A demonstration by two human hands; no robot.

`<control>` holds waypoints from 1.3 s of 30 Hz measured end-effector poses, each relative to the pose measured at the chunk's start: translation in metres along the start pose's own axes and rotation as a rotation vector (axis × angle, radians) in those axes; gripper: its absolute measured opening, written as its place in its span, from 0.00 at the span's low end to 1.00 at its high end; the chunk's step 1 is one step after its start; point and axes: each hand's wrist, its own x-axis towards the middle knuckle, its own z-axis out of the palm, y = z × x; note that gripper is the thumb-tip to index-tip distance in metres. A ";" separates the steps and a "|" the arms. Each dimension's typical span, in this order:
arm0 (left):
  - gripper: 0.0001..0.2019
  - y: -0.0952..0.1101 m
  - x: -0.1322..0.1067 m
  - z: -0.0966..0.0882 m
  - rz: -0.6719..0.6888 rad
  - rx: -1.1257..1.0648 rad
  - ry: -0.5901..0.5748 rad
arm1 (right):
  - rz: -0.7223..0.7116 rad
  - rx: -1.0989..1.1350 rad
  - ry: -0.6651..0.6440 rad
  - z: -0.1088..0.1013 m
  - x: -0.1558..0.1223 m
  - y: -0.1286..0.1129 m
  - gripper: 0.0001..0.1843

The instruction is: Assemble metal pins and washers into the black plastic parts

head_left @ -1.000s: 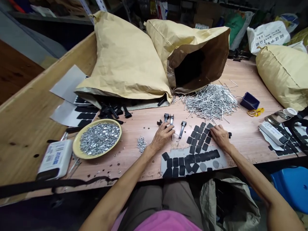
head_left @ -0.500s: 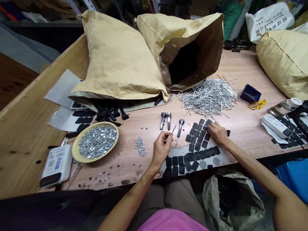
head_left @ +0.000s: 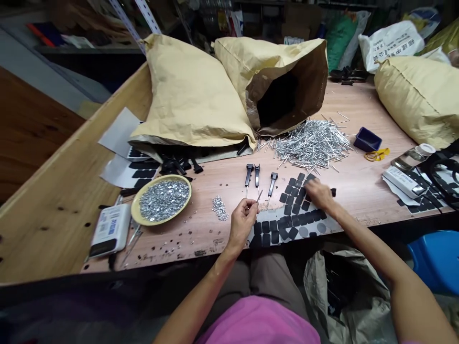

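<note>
My left hand (head_left: 244,220) is closed in a pinch on a thin metal pin (head_left: 260,195), which points up and away from the fingertips. Beyond it, three black plastic pieces (head_left: 273,183) lie on the table, with thin metal pins showing at their near ends. My right hand (head_left: 319,193) rests with curled fingers at the far right of loose black rounded pads (head_left: 289,198); what its slightly blurred fingertips hold, if anything, is hidden. A pale sheet with black pads (head_left: 274,236) lies between my forearms. Left of my left hand is a small heap of shiny metal bits (head_left: 220,208).
A yellow bowl (head_left: 133,210) holds many small metal pieces, beside a white device (head_left: 110,229). Behind stand paper sacks (head_left: 193,91) and a pile of metal pins (head_left: 311,143). Rightward are a dark blue tray (head_left: 367,139), yellow band (head_left: 377,155) and clear bottle (head_left: 412,156).
The camera view has shifted, so the left-side things appear farther right. My left hand still pinches the pin; my right hand stays at the pads, its fingers slightly moved and more blurred.
</note>
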 end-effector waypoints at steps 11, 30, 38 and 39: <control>0.14 0.005 -0.009 -0.009 -0.065 -0.073 0.022 | 0.081 0.007 -0.035 0.000 -0.001 -0.005 0.21; 0.20 -0.007 -0.002 -0.062 -0.058 -0.286 0.381 | 0.400 0.328 0.003 -0.085 -0.132 -0.059 0.17; 0.21 -0.017 -0.015 -0.094 -0.080 -0.307 0.411 | -0.071 0.445 -0.097 0.011 0.066 -0.172 0.13; 0.21 -0.018 -0.017 -0.098 -0.084 -0.302 0.403 | -0.073 0.377 -0.156 0.022 0.079 -0.183 0.13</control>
